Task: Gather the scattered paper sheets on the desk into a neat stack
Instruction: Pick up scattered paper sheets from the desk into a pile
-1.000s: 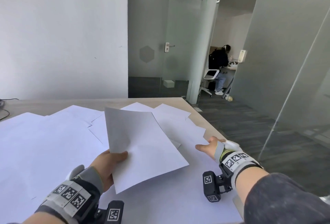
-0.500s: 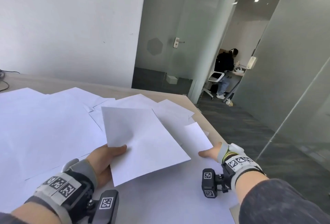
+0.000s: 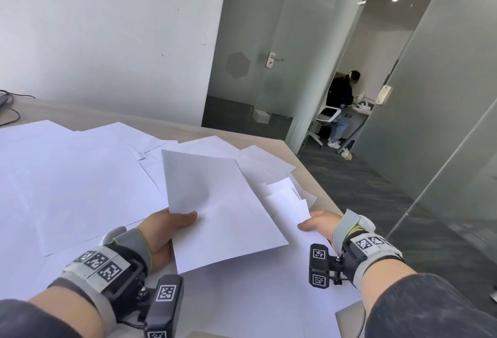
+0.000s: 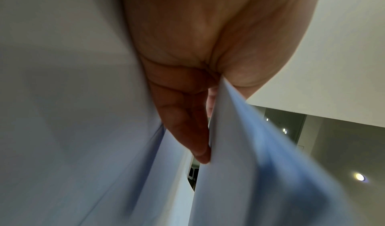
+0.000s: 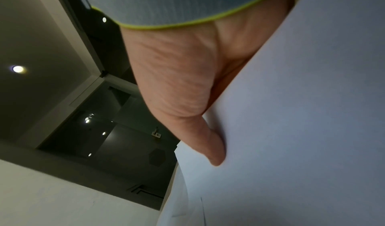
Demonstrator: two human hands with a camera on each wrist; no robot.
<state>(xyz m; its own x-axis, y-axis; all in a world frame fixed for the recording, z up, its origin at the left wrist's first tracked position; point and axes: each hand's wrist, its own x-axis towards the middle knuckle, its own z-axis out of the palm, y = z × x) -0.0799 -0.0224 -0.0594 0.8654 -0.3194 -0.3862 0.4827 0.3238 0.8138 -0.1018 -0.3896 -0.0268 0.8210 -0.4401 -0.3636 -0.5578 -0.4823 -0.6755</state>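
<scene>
White paper sheets (image 3: pixel 67 176) lie scattered and overlapping over the wooden desk (image 3: pixel 80 118). My left hand (image 3: pixel 172 223) grips a sheaf of sheets (image 3: pixel 220 211) by its near left edge, thumb on top, raised slightly over the others. The left wrist view shows that hand (image 4: pixel 187 98) with fingers under the held paper (image 4: pixel 239 147). My right hand (image 3: pixel 317 223) pinches the near corner of a sheet (image 3: pixel 285 197) by the desk's right edge. In the right wrist view my thumb (image 5: pixel 208 144) presses on that sheet (image 5: pixel 291 130); the fingers beneath are hidden.
The desk's right edge (image 3: pixel 322 197) runs just past my right hand, with dark floor beyond. A glass door (image 3: pixel 255 63) and glass partitions stand behind. A person (image 3: pixel 340 103) sits far off in another room. A cable (image 3: pixel 10 114) lies at the desk's far left.
My right hand has taken hold of a sheet at the desk's right edge and lifted its corner. The left hand keeps its sheaf raised in about the same place.
</scene>
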